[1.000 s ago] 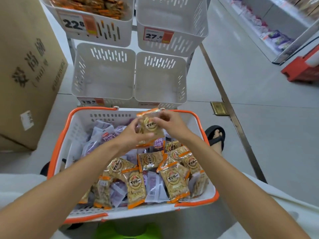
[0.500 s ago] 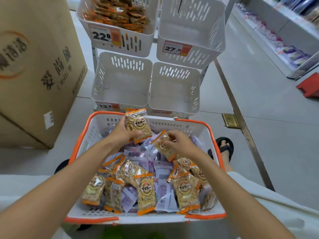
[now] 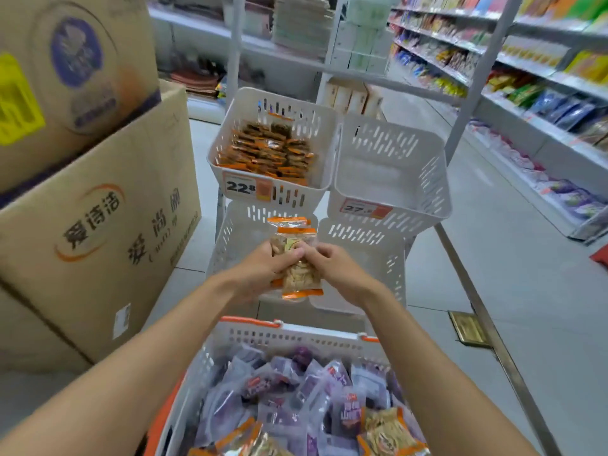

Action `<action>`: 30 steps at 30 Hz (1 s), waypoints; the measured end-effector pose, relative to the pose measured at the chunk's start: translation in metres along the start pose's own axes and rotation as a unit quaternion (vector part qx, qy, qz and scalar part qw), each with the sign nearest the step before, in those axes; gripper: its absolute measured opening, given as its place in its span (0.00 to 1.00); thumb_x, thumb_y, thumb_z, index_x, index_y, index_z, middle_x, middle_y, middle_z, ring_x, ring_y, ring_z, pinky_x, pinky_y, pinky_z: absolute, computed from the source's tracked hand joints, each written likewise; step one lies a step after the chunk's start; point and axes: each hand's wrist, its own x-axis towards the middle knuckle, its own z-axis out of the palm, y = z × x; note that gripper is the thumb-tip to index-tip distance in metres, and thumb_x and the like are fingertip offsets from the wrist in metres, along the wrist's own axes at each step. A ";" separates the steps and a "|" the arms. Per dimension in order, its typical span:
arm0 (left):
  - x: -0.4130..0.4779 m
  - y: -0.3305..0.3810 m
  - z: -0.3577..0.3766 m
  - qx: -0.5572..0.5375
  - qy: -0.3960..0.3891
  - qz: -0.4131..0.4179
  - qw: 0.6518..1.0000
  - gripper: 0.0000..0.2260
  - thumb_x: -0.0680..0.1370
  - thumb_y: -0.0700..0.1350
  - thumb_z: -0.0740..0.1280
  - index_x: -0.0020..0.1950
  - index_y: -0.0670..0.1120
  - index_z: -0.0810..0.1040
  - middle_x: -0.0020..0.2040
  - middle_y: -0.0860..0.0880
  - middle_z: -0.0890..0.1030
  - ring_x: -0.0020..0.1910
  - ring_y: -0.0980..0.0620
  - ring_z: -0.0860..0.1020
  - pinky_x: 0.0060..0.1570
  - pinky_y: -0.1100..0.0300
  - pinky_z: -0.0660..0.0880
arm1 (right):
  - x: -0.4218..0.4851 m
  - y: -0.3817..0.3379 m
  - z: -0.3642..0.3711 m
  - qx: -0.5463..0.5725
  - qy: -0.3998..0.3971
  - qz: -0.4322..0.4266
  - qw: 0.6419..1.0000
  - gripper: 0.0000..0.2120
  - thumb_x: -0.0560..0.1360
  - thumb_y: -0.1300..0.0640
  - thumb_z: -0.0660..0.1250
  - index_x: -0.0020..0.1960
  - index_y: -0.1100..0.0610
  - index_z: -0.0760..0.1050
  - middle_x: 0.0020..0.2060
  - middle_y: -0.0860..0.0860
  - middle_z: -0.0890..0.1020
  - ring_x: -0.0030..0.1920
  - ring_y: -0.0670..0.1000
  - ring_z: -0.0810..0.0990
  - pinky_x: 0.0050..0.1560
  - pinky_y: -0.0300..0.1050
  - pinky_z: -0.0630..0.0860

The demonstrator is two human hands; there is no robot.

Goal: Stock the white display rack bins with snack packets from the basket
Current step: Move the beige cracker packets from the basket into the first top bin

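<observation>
Both hands meet over the lower white bins, holding a small stack of orange-edged snack packets (image 3: 297,258) between them. My left hand (image 3: 260,271) grips the stack from the left; my right hand (image 3: 332,268) grips it from the right. Below my arms stands the white basket with orange rim (image 3: 279,334), full of purple and orange-edged packets (image 3: 296,396). On the white rack, the upper left bin (image 3: 316,126) holds several orange packets behind a 22.8 price tag. The upper right bin (image 3: 388,166) and the two lower bins (image 3: 362,245) look empty.
Stacked cardboard boxes (image 3: 98,209) stand close on the left. Stocked store shelves (image 3: 543,103) line the right side of the aisle. A metal strip (image 3: 487,324) and a brass floor plate (image 3: 468,329) lie in the tiled floor to the right.
Both hands rose from the basket and came together, gathering the orange-edged packets into one stack over the lower bins. The view tilted up, showing the rack and aisle.
</observation>
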 end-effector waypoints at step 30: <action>0.179 0.095 -0.201 0.248 0.264 0.191 0.912 0.14 0.81 0.43 0.62 0.64 0.58 0.75 0.57 0.54 0.81 0.57 0.52 0.80 0.55 0.50 0.78 | 0.307 -0.108 0.051 -0.261 0.151 -0.160 0.940 0.43 0.68 0.30 0.63 0.73 0.55 0.62 0.67 0.55 0.69 0.67 0.56 0.69 0.68 0.58 0.69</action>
